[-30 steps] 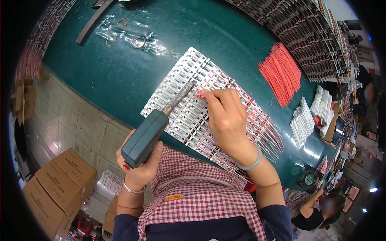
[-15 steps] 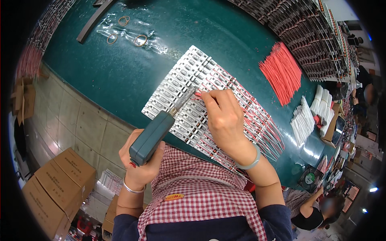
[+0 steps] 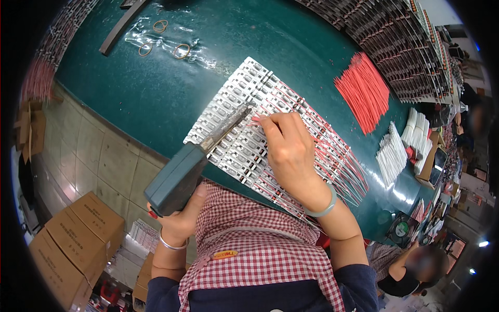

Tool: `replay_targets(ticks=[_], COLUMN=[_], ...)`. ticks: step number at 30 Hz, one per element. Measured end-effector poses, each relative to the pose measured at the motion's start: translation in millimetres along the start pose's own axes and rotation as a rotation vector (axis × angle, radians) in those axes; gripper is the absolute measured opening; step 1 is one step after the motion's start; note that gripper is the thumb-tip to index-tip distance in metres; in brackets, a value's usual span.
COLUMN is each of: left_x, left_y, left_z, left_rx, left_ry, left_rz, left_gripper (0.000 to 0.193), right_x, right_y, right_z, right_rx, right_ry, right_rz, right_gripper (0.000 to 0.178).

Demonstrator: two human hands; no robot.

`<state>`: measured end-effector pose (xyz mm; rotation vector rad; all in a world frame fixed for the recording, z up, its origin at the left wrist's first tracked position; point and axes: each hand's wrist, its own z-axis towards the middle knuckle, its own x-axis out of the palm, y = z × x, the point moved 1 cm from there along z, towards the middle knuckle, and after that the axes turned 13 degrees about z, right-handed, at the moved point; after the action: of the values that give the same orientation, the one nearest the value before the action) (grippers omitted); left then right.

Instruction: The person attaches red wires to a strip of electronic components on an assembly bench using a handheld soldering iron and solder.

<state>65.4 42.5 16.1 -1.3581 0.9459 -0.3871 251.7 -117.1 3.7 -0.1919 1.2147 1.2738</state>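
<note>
My left hand (image 3: 179, 218) is closed round the handle of a dark green soldering gun (image 3: 176, 174). Its long grey tip (image 3: 228, 125) reaches up and right over a slab of white connector strips (image 3: 228, 93), set in rows with metal parts. My right hand (image 3: 291, 148) rests over the middle of the slab, thumb and fingers pinched on red wires (image 3: 254, 119) close to the gun's tip. Whether the tip touches the strips is hard to tell. Thin red and white wires (image 3: 345, 174) trail from the strips toward the lower right.
On the green table (image 3: 249, 28) lie a pile of red wires (image 3: 366, 93), bundles of white wires (image 3: 392, 156), rubber bands (image 3: 182, 51) and a dark bar (image 3: 122, 28). Stacked strips (image 3: 400, 41) stand at the far right. Cardboard boxes (image 3: 78, 244) sit lower left; another person (image 3: 403, 270) is lower right.
The soldering gun's body has swung down and left with my left hand, and its tip now lies a little higher. My right hand has shifted only slightly.
</note>
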Motion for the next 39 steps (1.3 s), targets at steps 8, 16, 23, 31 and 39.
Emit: replay_targets(ticks=[8,16,23,31,39], left_x=[-1.4,-1.3,-0.1,1.2,-3.1], left_y=[-0.5,-0.3,-7.5,-11.3,9.3], left_z=[-4.5,2.1,5.8,6.6,-8.2], left_rx=[0.053,0.136,0.155,0.163,0.099], left_ry=[-0.019,0.037,0.099,0.104,-0.007], left_rz=[0.054,0.237,0.296,0.313,0.222], left_gripper=[0.030,0.024,0.022,0.019,0.027], right_x=[-1.8,2.4,2.9,5.8,6.9], right_y=[6.5,8.6,9.9,7.2,8.4], right_z=[-6.8,-9.0,-7.4,-9.8,-9.2], right_rx=[-0.019,0.026,0.033,-0.005,-0.006], right_ry=[-0.071,-0.073,-0.051,-0.035,-0.046], right_rz=[0.035,0.072,0.058,0.021,-0.002], right_gripper=[0.029,0.028,0.028,0.027,0.023])
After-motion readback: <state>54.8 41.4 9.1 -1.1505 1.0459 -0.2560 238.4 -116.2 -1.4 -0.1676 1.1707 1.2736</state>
